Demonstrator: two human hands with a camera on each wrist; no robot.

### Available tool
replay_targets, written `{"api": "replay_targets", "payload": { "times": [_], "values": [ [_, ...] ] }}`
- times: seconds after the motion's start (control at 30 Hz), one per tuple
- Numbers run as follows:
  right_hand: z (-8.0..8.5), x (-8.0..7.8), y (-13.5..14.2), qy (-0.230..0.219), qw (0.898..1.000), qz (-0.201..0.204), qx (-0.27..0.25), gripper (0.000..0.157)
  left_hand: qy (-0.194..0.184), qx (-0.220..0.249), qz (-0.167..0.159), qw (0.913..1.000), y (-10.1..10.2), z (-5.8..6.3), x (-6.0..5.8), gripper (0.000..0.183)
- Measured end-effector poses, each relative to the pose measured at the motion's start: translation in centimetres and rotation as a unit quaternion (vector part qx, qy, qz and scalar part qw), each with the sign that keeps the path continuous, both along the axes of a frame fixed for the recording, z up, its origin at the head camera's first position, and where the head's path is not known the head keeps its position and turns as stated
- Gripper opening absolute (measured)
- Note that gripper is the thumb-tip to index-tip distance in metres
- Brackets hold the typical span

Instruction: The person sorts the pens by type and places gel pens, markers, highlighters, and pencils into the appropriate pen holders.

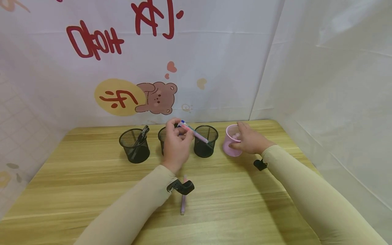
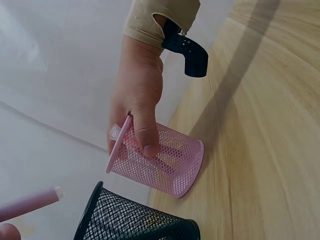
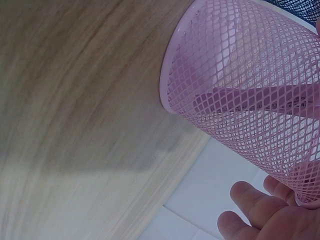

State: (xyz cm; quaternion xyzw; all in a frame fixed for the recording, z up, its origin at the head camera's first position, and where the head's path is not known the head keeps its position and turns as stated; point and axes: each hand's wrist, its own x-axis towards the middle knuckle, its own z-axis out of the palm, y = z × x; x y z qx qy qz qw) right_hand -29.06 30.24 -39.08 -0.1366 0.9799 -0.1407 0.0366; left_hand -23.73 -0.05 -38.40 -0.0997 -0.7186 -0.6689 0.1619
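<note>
My left hand (image 1: 177, 146) pinches a pinkish-purple pen (image 1: 200, 136) above the middle black mesh cups, with a bit of blue showing at its upper end. The pen slants down to the right, its lower end over the mouth of a black mesh pen cup (image 1: 204, 151). My right hand (image 1: 251, 139) grips a pink mesh pen cup (image 1: 230, 149) at the rim, thumb along the outer wall in the left wrist view. Through the mesh, purple pens (image 3: 250, 100) show inside. The pink cup stands on the wooden table, right of the black cups.
Another black mesh cup (image 1: 134, 154) holds black pens (image 1: 142, 134) at the left. A further black cup (image 1: 161, 136) is partly hidden behind my left hand. One purple pen (image 1: 183, 204) lies on the table (image 1: 229, 211) near my left wrist. Curtains hang behind and at the right.
</note>
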Motion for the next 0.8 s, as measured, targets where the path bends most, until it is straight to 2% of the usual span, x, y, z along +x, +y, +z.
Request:
{"api": "replay_targets", "payload": {
  "times": [0.17, 0.33, 0.63, 0.8],
  "values": [
    [0.1, 0.0, 0.0, -0.001, 1.000, -0.001, 0.003, 0.114, -0.001, -0.001, 0.012, 0.9999, 0.7, 0.2, -0.1, 0.048],
    [0.0, 0.0, -0.1, -0.001, 1.000, 0.000, 0.005, 0.112, 0.001, -0.003, 0.008, 1.0000, 1.2, 0.1, -0.2, 0.048],
    [0.0, 0.0, -0.1, -0.005, 1.000, -0.003, 0.006, 0.112, 0.048, -0.043, 0.028, 0.9975, 2.4, 0.0, 0.4, 0.046],
    [0.0, 0.0, -0.1, -0.010, 1.000, -0.008, 0.006, 0.115, 0.062, -0.060, 0.043, 0.9953, 3.3, -0.1, 0.3, 0.045]
  ]
}}
